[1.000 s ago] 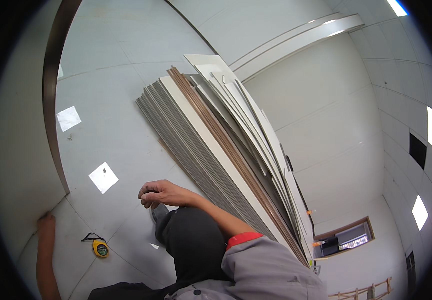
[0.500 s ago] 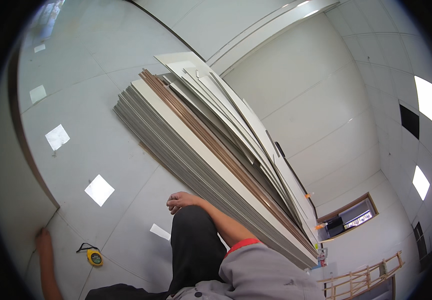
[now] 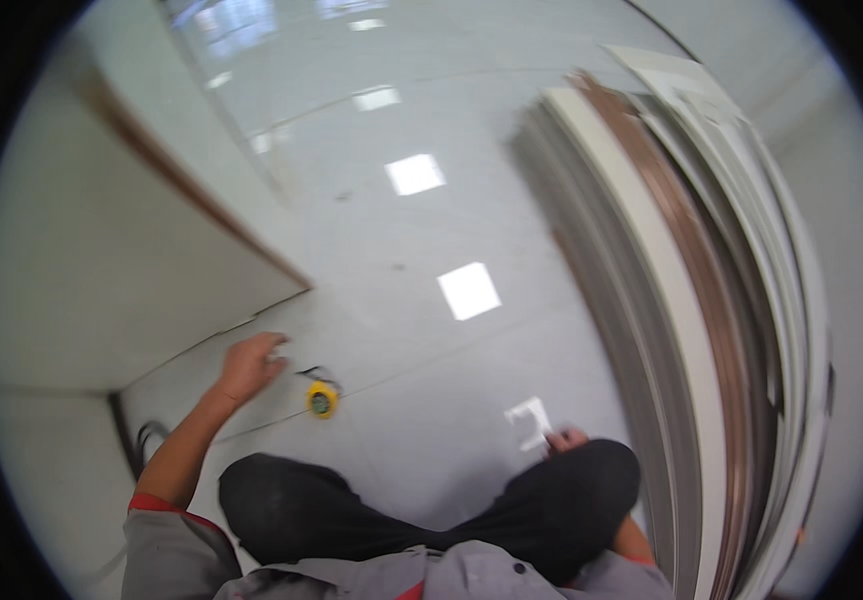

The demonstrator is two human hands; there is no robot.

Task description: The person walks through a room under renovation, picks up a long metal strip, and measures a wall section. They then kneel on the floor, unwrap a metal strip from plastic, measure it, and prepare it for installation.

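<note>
My left hand (image 3: 252,363) hovers over the floor, close to the base of a pale wall panel (image 3: 152,300). Its fingers are bent, with a gap between thumb and fingertips, and no object shows in them. Just right of it lies a yellow tape measure (image 3: 323,402) with a black wrist strap. My right hand (image 3: 567,438) is mostly hidden by my right knee. Only some blurred fingers show, so whether they hold anything is unclear.
A long stack of grey, cream and brown boards (image 3: 642,260) lies along the right side, with loose white sheets (image 3: 752,170) leaning at its far side. A dark cable (image 3: 149,437) runs by the wall corner at left. Bright light patches reflect off the floor (image 3: 392,340).
My view has swung left and down, so the boards now appear farther right. My left hand has come away from the panel's bottom edge. The right hand has dropped behind the knee.
</note>
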